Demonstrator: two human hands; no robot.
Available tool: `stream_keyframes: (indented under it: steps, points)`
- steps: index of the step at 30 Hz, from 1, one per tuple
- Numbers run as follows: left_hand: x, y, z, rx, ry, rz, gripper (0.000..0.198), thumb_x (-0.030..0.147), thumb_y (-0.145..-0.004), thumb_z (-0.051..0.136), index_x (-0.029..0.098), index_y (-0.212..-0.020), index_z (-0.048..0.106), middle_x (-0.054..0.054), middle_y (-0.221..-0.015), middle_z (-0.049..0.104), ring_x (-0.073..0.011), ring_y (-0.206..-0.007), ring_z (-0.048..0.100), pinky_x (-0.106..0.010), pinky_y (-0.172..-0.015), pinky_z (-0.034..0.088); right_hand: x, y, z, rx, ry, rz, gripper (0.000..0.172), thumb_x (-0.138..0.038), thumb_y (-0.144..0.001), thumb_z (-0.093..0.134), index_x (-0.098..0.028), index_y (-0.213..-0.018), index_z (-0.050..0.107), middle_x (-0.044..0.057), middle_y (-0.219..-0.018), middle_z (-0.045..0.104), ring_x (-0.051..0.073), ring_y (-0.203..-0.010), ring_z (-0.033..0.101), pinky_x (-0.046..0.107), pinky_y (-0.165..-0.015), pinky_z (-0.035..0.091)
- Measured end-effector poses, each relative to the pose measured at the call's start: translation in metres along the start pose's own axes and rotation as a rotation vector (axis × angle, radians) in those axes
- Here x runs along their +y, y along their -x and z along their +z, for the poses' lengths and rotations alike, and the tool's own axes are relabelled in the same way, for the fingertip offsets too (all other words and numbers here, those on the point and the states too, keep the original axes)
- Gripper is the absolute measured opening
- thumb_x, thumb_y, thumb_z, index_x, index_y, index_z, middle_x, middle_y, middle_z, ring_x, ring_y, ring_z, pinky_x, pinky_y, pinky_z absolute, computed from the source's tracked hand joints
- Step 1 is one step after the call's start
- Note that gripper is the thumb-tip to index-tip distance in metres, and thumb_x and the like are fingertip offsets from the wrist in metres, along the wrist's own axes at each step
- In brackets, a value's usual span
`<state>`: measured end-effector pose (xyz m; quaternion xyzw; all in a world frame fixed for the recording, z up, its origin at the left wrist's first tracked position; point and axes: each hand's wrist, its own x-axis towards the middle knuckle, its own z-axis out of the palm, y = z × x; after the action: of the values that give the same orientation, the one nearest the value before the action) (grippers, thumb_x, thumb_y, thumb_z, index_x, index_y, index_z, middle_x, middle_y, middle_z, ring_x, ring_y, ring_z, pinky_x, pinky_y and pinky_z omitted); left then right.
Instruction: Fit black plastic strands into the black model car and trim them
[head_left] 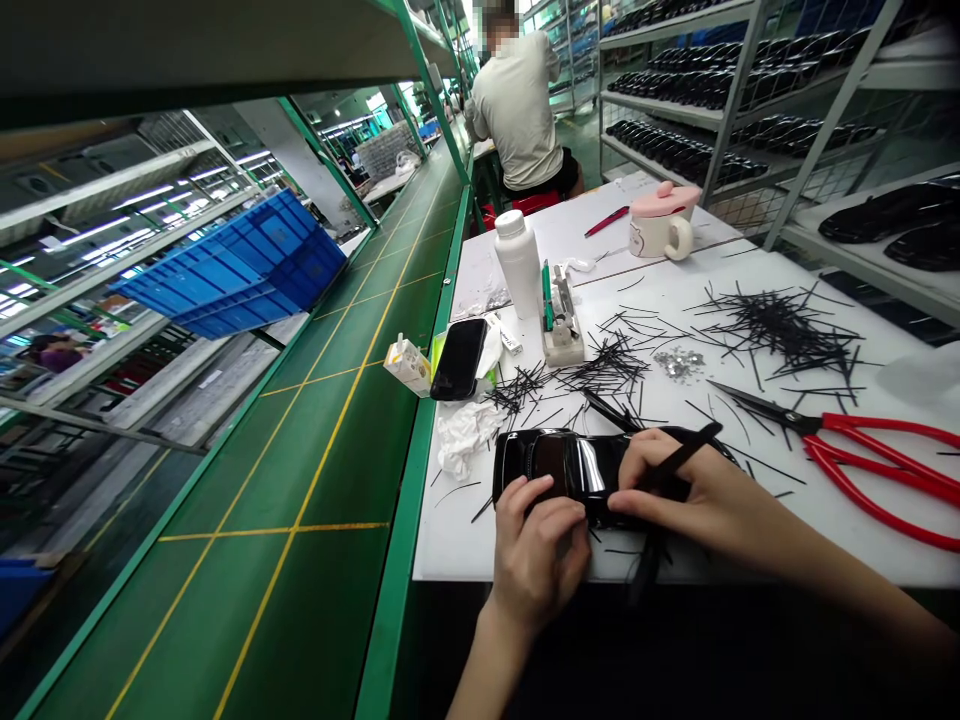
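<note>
A glossy black model car body (592,462) lies at the front edge of the white table. My left hand (536,545) is closed on its near side, with curled fingers resting over the rim. Above the car's right part, my right hand (682,490) pinches a slim black tool (686,452); its tip and exact kind are hidden. Loose black strips (607,362) lie scattered just behind the car. To the right are scissors with red handles (847,425), their blades pointing toward the car.
A green conveyor belt (300,480) runs along the left. On the table stand a white bottle (517,265), a phone (459,358), crumpled tissue (466,438), a lidded mug (660,232) and a strip pile (784,325). A person (517,110) sits beyond; racks (675,105) hold black parts.
</note>
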<state>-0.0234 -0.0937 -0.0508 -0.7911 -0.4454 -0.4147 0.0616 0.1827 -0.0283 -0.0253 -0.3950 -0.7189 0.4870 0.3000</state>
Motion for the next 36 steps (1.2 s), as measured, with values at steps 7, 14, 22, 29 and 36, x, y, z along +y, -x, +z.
stream_keyframes:
  steps: [7, 14, 22, 29, 36]
  points:
    - [-0.006, -0.007, 0.004, -0.02, 0.046, 0.063, 0.026, -0.001, -0.082, 0.059, 0.018, -0.099, 0.06, 0.001, -0.087, 0.073, -0.0166, -0.111, 0.057, -0.033, -0.11, 0.037, -0.002, 0.007, 0.001, 0.069, -0.114, 0.107, 0.036, -0.055, -0.085, 0.065, -0.02, -0.076, 0.063, 0.001, -0.074, 0.058, 0.016, -0.072, 0.053, 0.03, -0.067, 0.04]
    - [-0.006, -0.005, 0.007, -0.017, 0.12, -0.016, 0.027, -0.004, -0.081, 0.058, 0.019, -0.095, 0.058, 0.003, -0.082, 0.072, -0.0151, -0.108, 0.06, -0.034, -0.111, 0.036, 0.03, 0.047, -0.01, 0.041, -0.559, 0.223, 0.033, -0.053, -0.091, 0.06, -0.02, -0.085, 0.056, -0.001, -0.073, 0.052, 0.009, -0.055, 0.047, 0.022, -0.05, 0.036]
    - [-0.008, -0.007, 0.01, -0.045, 0.118, -0.022, 0.03, -0.004, -0.08, 0.059, 0.02, -0.098, 0.056, 0.002, -0.081, 0.07, -0.0166, -0.107, 0.061, -0.037, -0.111, 0.036, 0.067, 0.084, -0.018, -0.018, -0.838, 0.24, 0.04, -0.058, -0.094, 0.048, -0.022, -0.085, 0.063, 0.005, -0.071, 0.058, 0.017, -0.058, 0.054, 0.035, -0.06, 0.047]
    - [-0.012, -0.013, 0.013, -0.014, 0.027, 0.038, 0.029, -0.005, -0.078, 0.061, 0.016, -0.098, 0.057, -0.001, -0.082, 0.067, -0.0173, -0.109, 0.058, -0.042, -0.12, 0.025, 0.046, 0.051, -0.014, 0.201, -0.915, 0.267, 0.041, -0.058, -0.092, 0.052, -0.02, -0.079, 0.059, -0.001, -0.055, 0.044, 0.017, -0.069, 0.053, 0.034, -0.076, 0.045]
    - [-0.015, -0.021, 0.011, -0.031, 0.075, -0.017, 0.026, 0.0, -0.082, 0.06, 0.018, -0.099, 0.055, -0.001, -0.085, 0.065, -0.0178, -0.111, 0.058, -0.041, -0.117, 0.031, 0.027, 0.035, -0.06, 0.124, -0.166, 0.126, 0.038, -0.052, -0.099, 0.044, -0.019, -0.099, 0.062, 0.003, -0.078, 0.063, 0.016, -0.069, 0.054, 0.029, -0.066, 0.042]
